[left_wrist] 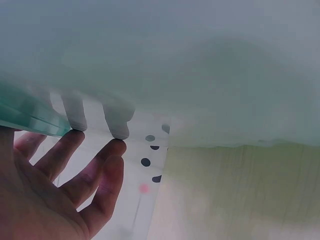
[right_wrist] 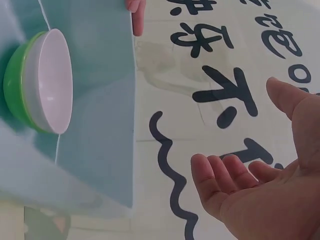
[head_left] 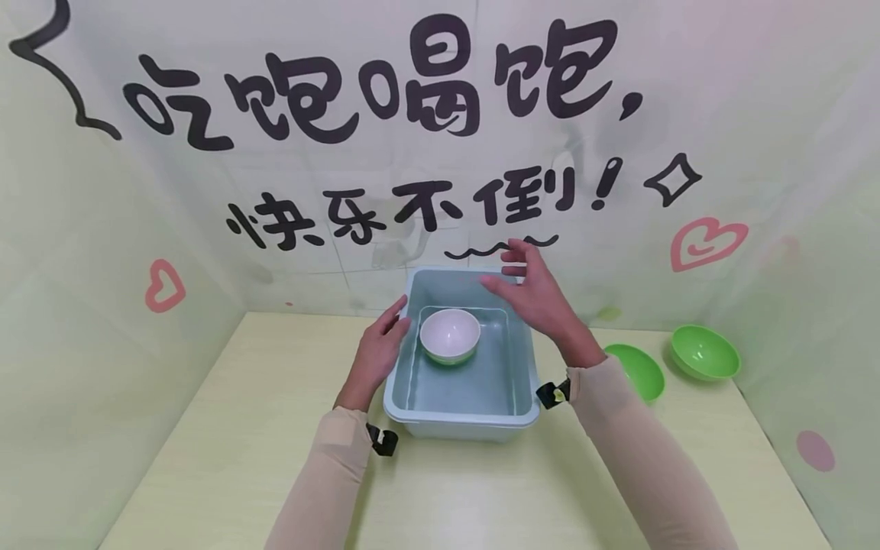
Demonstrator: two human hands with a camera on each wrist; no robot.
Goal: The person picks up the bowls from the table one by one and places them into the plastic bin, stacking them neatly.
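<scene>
A light blue plastic basin (head_left: 457, 418) stands on the table near the back wall. Inside it, toward the left, a white bowl (head_left: 450, 332) is nested in a green bowl (right_wrist: 16, 82). My left hand (head_left: 378, 347) is at the basin's left side; in the left wrist view its fingertips (left_wrist: 119, 145) touch or nearly touch the smooth outer wall. Above the basin's back right corner my right hand (head_left: 539, 294) hovers with nothing in it, its fingers loosely bent and the thumb apart, as the right wrist view also shows.
Two green bowls, a nearer one (head_left: 635, 372) partly hidden by the right sleeve and a farther one (head_left: 704, 353), sit on the table (head_left: 275, 435) at the right. A white printed backdrop (head_left: 385, 164) rises directly behind the basin. Side walls enclose the table left and right.
</scene>
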